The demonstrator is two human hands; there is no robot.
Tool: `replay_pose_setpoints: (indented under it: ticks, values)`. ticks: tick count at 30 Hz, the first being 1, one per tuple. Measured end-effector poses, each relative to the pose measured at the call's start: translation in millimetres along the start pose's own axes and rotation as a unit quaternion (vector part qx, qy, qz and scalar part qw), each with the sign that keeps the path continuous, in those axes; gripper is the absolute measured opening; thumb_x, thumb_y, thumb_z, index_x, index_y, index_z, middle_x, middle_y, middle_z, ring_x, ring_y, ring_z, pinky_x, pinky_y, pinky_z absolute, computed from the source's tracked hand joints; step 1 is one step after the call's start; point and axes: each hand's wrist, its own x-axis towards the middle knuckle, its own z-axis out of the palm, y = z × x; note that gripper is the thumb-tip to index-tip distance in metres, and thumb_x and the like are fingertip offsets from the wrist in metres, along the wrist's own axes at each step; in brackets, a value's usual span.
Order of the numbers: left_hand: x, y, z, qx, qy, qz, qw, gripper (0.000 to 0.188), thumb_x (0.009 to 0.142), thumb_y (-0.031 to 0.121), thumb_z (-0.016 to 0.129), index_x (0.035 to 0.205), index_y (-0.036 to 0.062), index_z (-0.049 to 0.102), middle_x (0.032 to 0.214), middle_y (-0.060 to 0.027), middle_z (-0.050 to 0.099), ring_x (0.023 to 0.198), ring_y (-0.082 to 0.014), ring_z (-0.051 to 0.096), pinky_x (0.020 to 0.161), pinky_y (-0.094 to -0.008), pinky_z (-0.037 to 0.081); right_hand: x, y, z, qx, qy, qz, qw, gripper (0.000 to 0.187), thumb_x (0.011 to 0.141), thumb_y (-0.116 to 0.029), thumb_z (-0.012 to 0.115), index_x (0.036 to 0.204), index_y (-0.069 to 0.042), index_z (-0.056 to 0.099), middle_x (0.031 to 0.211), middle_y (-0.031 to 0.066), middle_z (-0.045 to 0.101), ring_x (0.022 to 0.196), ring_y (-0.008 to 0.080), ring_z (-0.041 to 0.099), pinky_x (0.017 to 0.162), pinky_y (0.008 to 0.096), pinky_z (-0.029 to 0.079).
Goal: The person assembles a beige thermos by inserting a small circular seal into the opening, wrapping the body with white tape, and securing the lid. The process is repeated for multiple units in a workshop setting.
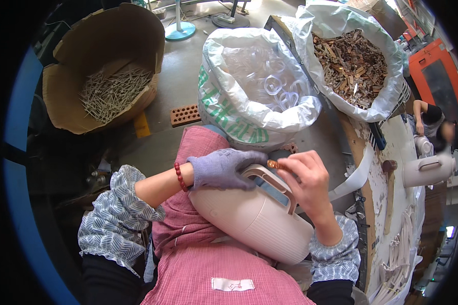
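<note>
A pale pink jug-shaped plastic body (pixel 249 216) with a loop handle (pixel 291 195) lies on its side across my lap. My left hand (pixel 224 169), in a grey-purple glove, is closed on its upper end beside the handle. My bare right hand (pixel 310 178) is over the handle. Between its thumb and fingers is a small copper-coloured piece (pixel 276 164), close to the gloved fingertips. My fingers partly cover that piece, so its exact kind is hidden.
Ahead stands a white sack (pixel 224 104) of clear plastic rings. Right of it, another sack (pixel 336 104) holds copper-brown scraps. A cardboard bin (pixel 61 101) with thin pale sticks stands left. A hammer (pixel 389 188) and similar jug (pixel 427 172) lie on the right-hand table, near another person (pixel 435 119).
</note>
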Motion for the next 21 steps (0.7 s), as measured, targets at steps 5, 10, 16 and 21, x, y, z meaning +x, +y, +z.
replay_pose_setpoints:
  ticks: [5, 10, 16, 21]
  values:
    - [11.6, -36.3, -4.8, -0.109, -0.183, -0.135, 0.968, 0.046, 0.083, 0.022, 0.073, 0.124, 0.0055, 0.061, 0.102, -0.0022, 0.067, 0.092, -0.0089, 0.059, 0.082, -0.026, 0.05, -30.3, -17.7, 5.0, -0.061, -0.051, -0.017, 0.997, 0.023, 0.066, -0.008, 0.078, 0.088, -0.006, 0.07, 0.075, 0.0039, 0.059, 0.072, 0.0225, 0.056, 0.06, 0.0346, 0.048]
    - [0.5, -29.8, 0.7, -0.19, -0.146, -0.146, 0.96, 0.049, 0.08, 0.015, 0.075, 0.126, 0.0037, 0.06, 0.11, -0.0049, 0.066, 0.097, -0.0111, 0.059, 0.086, -0.0262, 0.049, -34.3, -5.6, 28.4, -0.057, -0.064, -0.081, 0.993, 0.028, 0.063, -0.01, 0.079, 0.09, -0.007, 0.069, 0.073, 0.0024, 0.056, 0.069, 0.0208, 0.054, 0.057, 0.0333, 0.047]
    - [-4.7, -28.5, 0.4, -0.171, -0.144, -0.149, 0.963, 0.051, 0.08, 0.015, 0.075, 0.127, 0.0024, 0.059, 0.111, -0.0054, 0.066, 0.099, -0.0117, 0.059, 0.089, -0.0266, 0.048, -33.6, -1.6, 35.3, -0.068, -0.084, -0.101, 0.989, 0.032, 0.061, -0.011, 0.079, 0.091, -0.007, 0.069, 0.073, 0.0027, 0.053, 0.069, 0.0208, 0.053, 0.057, 0.0324, 0.047]
    - [-2.5, -35.3, 3.6, -0.185, -0.146, -0.139, 0.962, 0.053, 0.079, 0.015, 0.076, 0.127, 0.0015, 0.058, 0.113, -0.0059, 0.066, 0.101, -0.012, 0.058, 0.091, -0.0266, 0.047, -32.4, 1.7, 34.0, -0.057, -0.092, -0.117, 0.987, 0.032, 0.062, -0.011, 0.078, 0.093, -0.006, 0.068, 0.073, 0.0032, 0.052, 0.069, 0.0209, 0.053, 0.057, 0.0323, 0.047]
